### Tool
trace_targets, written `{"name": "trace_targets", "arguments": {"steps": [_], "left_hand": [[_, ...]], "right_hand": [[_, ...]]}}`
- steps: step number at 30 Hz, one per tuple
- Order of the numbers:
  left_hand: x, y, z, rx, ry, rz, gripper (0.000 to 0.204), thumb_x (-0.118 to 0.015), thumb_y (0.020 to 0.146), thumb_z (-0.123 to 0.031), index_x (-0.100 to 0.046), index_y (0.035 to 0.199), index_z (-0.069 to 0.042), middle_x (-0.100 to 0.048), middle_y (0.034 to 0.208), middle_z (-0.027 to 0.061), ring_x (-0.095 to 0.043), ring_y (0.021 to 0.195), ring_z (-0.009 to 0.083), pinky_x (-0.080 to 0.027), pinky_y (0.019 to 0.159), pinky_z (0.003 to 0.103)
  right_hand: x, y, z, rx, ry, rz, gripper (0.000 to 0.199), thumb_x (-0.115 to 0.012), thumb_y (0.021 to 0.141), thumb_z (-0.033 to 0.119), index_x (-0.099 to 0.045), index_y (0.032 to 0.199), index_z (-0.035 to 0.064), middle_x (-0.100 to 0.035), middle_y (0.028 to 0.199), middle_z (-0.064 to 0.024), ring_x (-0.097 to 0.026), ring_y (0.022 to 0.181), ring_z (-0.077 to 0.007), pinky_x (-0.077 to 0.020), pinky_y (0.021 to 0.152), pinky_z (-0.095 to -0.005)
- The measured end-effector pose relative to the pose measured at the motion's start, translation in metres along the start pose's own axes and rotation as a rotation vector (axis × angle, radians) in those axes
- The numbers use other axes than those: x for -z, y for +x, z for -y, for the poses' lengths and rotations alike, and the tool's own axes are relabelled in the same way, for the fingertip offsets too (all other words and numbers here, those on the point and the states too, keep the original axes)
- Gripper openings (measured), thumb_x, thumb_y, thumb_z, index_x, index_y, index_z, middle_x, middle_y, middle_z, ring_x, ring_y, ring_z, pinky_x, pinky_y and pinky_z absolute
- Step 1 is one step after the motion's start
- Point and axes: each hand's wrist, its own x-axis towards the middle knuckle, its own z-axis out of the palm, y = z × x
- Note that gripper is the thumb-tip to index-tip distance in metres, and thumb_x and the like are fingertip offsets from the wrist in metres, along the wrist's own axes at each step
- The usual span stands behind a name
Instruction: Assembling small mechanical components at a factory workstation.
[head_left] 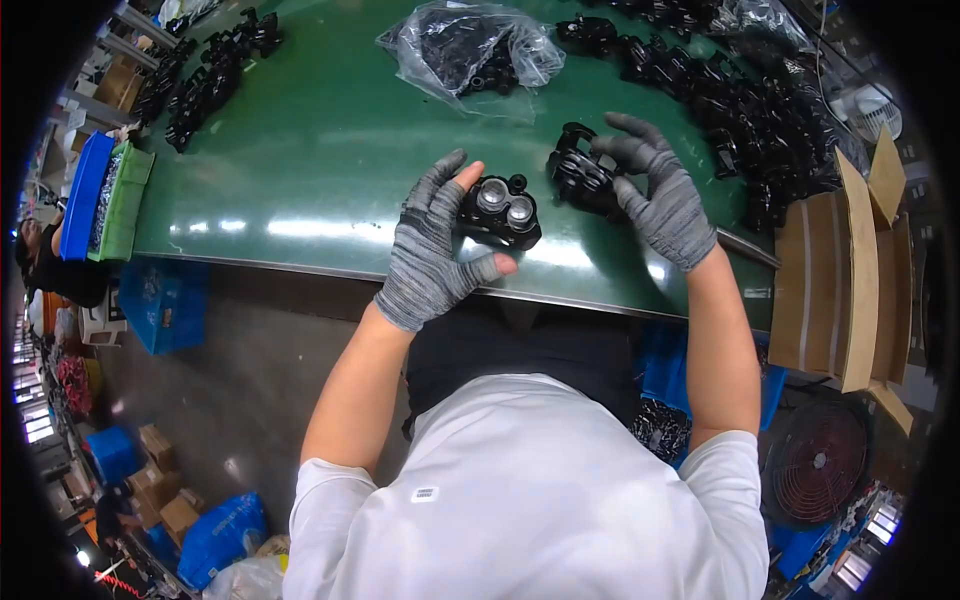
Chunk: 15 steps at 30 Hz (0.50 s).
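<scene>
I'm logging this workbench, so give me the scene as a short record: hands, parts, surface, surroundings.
Left hand: gloved left hand, open, beside a black twin-lens part; contact unclear
Right hand: gloved right hand, curled at the edge of a second black part; firm grip not clear
Surface: green table
Far side: clear plastic bag with black pieces inside
Left end: green bin beside a blue bin
Right end: open cardboard box
</scene>
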Motion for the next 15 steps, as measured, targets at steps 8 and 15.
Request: {"name": "trace_targets", "arguments": {"steps": [8,15], "left_hand": [[-0.033,0.002,-0.003,0.071,0.115,-0.017,0.1,-0.092,0.066,-0.047,-0.05,0.148,-0.007,-0.046,0.149,0.024,-0.05,0.134,0.0406,-0.044,0.112,0.047],[-0.032,-0.016,-0.029,0.122,-0.018,-0.264,0.105,-0.093,0.065,-0.046,-0.047,0.15,-0.006,-0.04,0.149,0.0261,-0.05,0.13,0.0428,-0.041,0.113,0.05]], "right_hand": [[0.005,-0.018,0.003,-0.359,0.021,-0.128,0.067,-0.081,0.085,0.019,-0.054,0.146,0.0081,-0.065,0.129,-0.0132,-0.065,0.108,-0.0232,-0.0542,0.094,-0.0343],[-0.002,-0.032,0.017,-0.539,0.005,-0.127,0.065,-0.079,0.085,0.012,-0.056,0.145,0.0081,-0.067,0.123,-0.0128,-0.062,0.098,-0.0181,-0.0535,0.09,-0.0316]]}}
